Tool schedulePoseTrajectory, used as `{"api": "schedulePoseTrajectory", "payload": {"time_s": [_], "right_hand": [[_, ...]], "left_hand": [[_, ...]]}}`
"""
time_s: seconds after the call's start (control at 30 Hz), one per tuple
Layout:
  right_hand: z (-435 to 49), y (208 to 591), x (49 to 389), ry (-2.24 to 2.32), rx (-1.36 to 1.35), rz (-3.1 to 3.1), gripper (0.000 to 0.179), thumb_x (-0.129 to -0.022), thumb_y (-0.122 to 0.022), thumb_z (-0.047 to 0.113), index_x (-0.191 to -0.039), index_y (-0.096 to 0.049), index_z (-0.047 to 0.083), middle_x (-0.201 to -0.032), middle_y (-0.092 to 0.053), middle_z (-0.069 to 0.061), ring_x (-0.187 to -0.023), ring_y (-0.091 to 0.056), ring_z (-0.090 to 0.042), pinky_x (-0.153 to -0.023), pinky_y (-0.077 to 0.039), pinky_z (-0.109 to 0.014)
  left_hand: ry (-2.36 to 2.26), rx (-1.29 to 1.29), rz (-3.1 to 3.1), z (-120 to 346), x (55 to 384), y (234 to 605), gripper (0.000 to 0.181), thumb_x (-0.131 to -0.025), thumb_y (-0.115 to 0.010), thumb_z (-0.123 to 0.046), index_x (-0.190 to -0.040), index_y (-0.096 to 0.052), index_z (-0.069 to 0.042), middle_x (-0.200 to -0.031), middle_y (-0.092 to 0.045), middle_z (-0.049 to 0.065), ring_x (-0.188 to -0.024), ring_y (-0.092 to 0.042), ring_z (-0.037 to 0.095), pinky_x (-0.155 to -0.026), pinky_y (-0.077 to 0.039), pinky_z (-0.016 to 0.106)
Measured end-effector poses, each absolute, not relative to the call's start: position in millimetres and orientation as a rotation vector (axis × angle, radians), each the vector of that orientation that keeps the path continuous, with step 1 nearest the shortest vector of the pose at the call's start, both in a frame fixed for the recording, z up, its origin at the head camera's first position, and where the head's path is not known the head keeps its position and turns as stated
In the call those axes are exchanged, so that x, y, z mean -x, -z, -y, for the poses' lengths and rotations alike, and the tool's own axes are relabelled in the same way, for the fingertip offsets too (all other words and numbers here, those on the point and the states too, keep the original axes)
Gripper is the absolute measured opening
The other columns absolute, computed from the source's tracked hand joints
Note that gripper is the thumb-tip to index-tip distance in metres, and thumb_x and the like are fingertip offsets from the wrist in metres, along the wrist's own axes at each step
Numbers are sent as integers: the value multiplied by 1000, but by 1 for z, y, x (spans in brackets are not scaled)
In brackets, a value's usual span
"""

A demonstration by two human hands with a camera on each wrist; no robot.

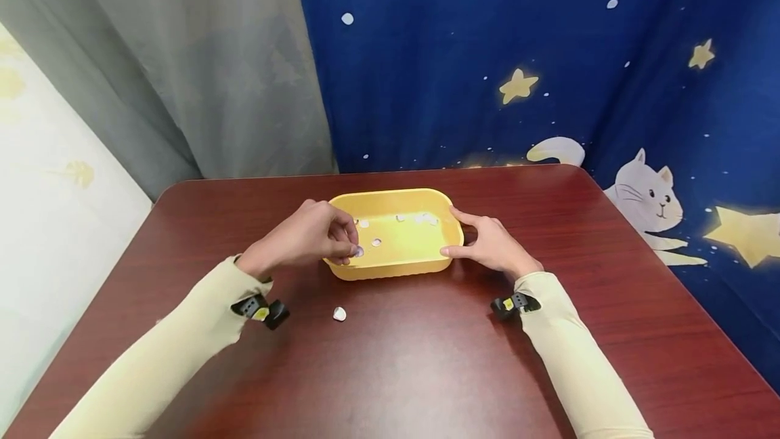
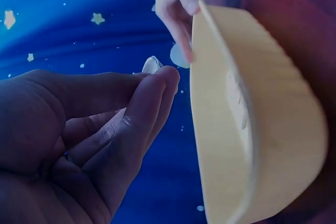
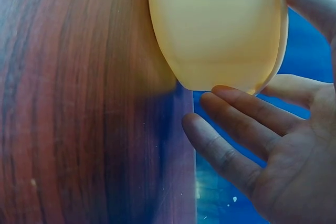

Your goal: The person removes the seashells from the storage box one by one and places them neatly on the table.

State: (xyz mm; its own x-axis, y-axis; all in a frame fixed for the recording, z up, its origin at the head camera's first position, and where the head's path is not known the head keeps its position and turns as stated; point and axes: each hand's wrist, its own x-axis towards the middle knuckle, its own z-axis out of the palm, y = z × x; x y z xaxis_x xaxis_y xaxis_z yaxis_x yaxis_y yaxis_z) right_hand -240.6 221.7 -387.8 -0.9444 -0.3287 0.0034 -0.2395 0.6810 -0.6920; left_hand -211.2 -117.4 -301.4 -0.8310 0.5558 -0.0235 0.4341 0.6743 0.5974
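A shallow yellow plastic basin (image 1: 396, 271) stands on the table, with several small white shells lying spread over its floor. Between thumb and fingertips my left hand (image 1: 319, 232) pinches a small white shell (image 2: 152, 65), held over the basin's left end. In the left wrist view that shell shows just past the fingertips, partly hidden by them. My right hand (image 1: 490, 242) holds the basin's right end, thumb at the near side of the rim and a finger farther back along it. Its other fingers (image 3: 241, 108) lie near or against the end wall.
One more white shell (image 1: 339, 314) lies on the dark red-brown wooden table (image 1: 414, 358) in front of the basin. Behind the table's far edge hang a grey curtain (image 1: 244, 73) and a blue curtain (image 1: 439, 53) with stars and a white cat.
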Motion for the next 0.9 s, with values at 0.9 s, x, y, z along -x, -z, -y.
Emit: {"api": "schedulePoseTrajectory", "payload": {"time_s": [0.9], "right_hand": [[-222,389,241,1110,456,-2758,100,-77,-83,51,-157,-33,18,-153,-50,-9,-123,-65,-22,-99,-53,-41]], "left_hand": [[-640,-1100,-2756,123,179,384,10,-86,-76,-10,-81,-77,-19,-73,-71,-13,-60,-54,-7,-60,-47,15]]}}
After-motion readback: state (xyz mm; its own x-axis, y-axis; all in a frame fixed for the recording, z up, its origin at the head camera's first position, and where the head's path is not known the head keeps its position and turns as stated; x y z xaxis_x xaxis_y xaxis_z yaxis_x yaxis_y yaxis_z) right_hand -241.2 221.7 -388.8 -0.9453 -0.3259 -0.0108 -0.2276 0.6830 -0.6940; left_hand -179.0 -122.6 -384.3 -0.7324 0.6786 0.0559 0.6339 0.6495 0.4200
